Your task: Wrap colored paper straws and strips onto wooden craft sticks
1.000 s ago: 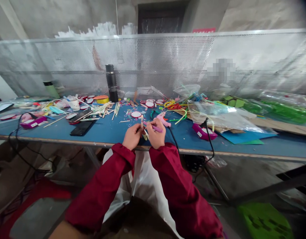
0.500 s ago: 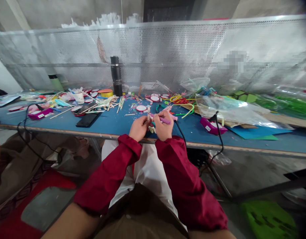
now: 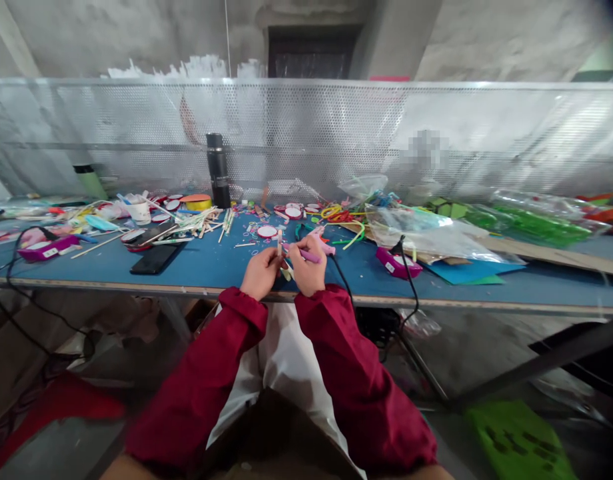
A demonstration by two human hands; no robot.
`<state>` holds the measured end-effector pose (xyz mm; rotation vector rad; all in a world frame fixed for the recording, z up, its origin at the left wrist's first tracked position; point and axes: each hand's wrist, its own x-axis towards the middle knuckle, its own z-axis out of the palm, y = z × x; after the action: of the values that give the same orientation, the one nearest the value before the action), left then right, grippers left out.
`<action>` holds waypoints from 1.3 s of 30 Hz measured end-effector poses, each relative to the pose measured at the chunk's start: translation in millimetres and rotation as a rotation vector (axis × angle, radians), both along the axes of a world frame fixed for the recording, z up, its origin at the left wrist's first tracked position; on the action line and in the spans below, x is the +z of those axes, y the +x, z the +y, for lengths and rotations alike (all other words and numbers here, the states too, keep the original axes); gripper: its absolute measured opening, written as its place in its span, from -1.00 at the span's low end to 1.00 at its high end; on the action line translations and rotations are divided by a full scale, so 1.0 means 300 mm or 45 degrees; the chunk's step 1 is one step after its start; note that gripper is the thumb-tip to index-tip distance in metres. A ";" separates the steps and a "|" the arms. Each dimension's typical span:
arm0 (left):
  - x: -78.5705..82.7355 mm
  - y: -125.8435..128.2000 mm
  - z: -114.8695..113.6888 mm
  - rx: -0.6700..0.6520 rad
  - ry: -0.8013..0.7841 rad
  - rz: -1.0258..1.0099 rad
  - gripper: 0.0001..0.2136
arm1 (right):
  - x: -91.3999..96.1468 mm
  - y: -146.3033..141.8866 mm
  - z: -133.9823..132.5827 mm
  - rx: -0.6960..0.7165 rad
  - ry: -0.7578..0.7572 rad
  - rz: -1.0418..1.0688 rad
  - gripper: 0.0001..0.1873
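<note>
My left hand [image 3: 259, 272] is closed around a thin pale stick [image 3: 279, 243] that stands upright, near the front edge of the blue table [image 3: 211, 267]. My right hand [image 3: 307, 270] is closed on a pink pen-like tool [image 3: 306, 255] whose tip points left toward the stick. Small pale craft pieces [image 3: 287, 273] show between the two hands. Both arms wear dark red sleeves. A pink glue gun [image 3: 322, 241] lies just behind my right hand, and its black cord [image 3: 341, 280] runs off the table edge.
A black phone [image 3: 155, 258], loose wooden sticks [image 3: 196, 223], round red-and-white discs [image 3: 266, 231], a black flask [image 3: 218, 171], purple boxes [image 3: 395, 261] and clear plastic bags [image 3: 426, 230] litter the table. A perforated metal screen [image 3: 336, 133] stands behind. A green stool [image 3: 516, 440] sits on the floor at the right.
The camera view shifted left and down a little. Both hands stay together at the table edge with the stick and the pink tool, almost unmoved.
</note>
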<state>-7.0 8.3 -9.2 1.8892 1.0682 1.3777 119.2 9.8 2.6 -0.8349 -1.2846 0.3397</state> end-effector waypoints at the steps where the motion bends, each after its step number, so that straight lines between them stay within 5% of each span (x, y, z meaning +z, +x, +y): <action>1: 0.002 0.000 -0.002 0.000 -0.001 -0.001 -0.82 | 0.001 -0.001 -0.002 -0.004 -0.009 -0.001 -0.78; 22: -0.012 -0.001 0.014 -0.022 -0.067 -0.156 -0.80 | -0.028 0.006 0.009 0.035 0.054 -0.056 -0.82; 39: 0.003 -0.014 -0.015 0.035 -0.065 -0.043 -0.76 | -0.015 0.003 -0.015 0.042 0.034 -0.100 -0.81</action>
<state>-11.2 3.7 -8.3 1.8149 1.1066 1.3799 120.3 5.5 -2.0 -0.8118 -1.3748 0.3180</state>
